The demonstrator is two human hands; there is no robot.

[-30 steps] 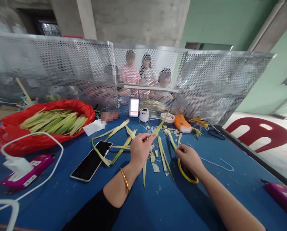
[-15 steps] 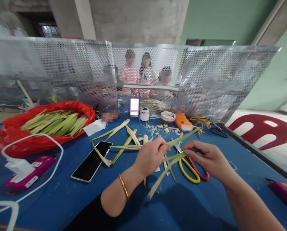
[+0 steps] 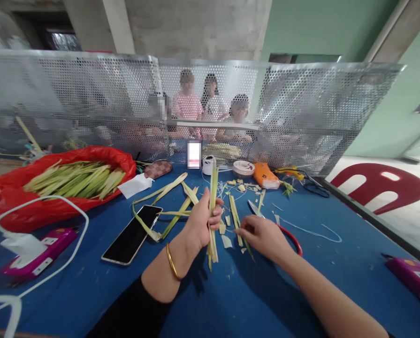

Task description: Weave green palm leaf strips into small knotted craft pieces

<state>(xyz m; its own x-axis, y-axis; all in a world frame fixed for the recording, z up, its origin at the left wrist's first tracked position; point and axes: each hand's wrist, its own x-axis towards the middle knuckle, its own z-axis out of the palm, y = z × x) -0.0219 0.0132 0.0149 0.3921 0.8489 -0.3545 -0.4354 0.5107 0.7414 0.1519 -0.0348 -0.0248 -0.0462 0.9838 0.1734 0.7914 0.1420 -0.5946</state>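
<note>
My left hand (image 3: 203, 217) is closed around a small bundle of pale green husk strips (image 3: 213, 188), held nearly upright above the table. My right hand (image 3: 264, 234) is low over the table, its thumb and fingertips pinched at the edge of a green husk strip (image 3: 234, 213) lying there. Beneath that hand is a pair of scissors (image 3: 296, 240); the red handle and part of the blades show, the rest is covered. Loose husk strips (image 3: 176, 221) lie left of my left hand, some across a dark phone (image 3: 131, 236). Cut scraps (image 3: 226, 241) lie between the hands.
Left stands a red plastic bag (image 3: 125, 159) full of husks, beside a purple power strip (image 3: 57, 241) with a white cable. A thread spool (image 3: 208, 166), tape roll (image 3: 244, 168) and orange packet (image 3: 266, 176) line the back. Behind the perforated metal screen (image 3: 294, 103) are several people.
My left hand has turned the husk strips from slanted to upright. My right hand has let go of them and moved left and down to a strip on the table.
</note>
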